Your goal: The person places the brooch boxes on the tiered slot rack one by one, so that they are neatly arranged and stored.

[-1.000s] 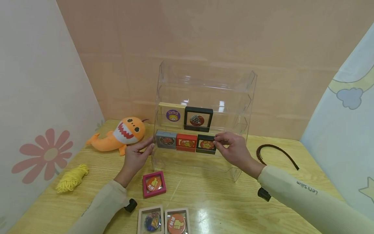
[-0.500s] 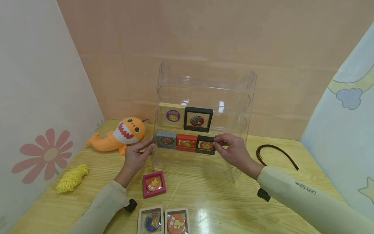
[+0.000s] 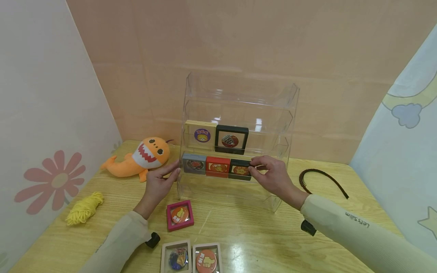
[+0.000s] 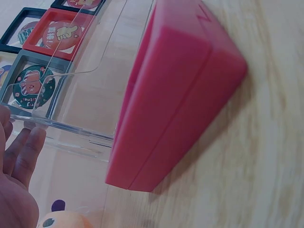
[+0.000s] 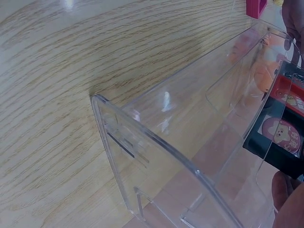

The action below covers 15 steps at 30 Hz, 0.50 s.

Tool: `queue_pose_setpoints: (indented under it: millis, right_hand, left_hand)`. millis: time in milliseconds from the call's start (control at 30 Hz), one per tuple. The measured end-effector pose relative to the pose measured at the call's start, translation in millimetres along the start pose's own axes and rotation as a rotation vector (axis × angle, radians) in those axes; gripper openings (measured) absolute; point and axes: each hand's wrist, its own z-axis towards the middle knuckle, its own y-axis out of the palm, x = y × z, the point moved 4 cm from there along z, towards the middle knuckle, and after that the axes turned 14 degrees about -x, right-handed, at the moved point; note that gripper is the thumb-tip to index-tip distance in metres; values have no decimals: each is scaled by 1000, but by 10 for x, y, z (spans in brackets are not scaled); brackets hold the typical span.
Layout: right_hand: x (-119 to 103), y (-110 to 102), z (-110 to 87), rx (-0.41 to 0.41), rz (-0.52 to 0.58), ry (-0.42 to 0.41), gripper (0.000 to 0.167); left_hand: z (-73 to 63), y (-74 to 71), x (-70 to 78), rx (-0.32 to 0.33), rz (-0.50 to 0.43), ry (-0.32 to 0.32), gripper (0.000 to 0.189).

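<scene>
A clear acrylic display rack (image 3: 239, 113) stands on the table. Its lower tier holds a grey badge frame (image 3: 194, 163), a red one (image 3: 218, 167) and a small black badge frame (image 3: 240, 170) side by side. With thumb and fingertips, my right hand (image 3: 273, 174) pinches the black frame's right end; the right wrist view shows this black frame (image 5: 275, 135) resting in the tier. My left hand (image 3: 159, 185) touches the rack's left side beside the grey frame. Extended fingers (image 4: 26, 159) meet that side panel in the left wrist view.
On the tier above are a cream frame (image 3: 200, 135) and a larger black frame (image 3: 231, 139). A pink frame (image 3: 180, 215) and two beige frames (image 3: 176, 257) lie in front. Around them are an orange plush shark (image 3: 141, 157), yellow yarn (image 3: 84, 208) and a brown headband (image 3: 322, 172).
The small black frame has shifted very slightly left towards the red one, and my right hand has moved with it. My left hand stays at the rack's side.
</scene>
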Motion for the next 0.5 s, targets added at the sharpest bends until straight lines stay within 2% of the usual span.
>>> queue_pose_setpoints:
  millis: [500]
  right_hand:
    - [24, -2, -13, 19, 14, -31, 11]
  left_hand:
    - [-3, 3, 3, 5, 8, 20, 26]
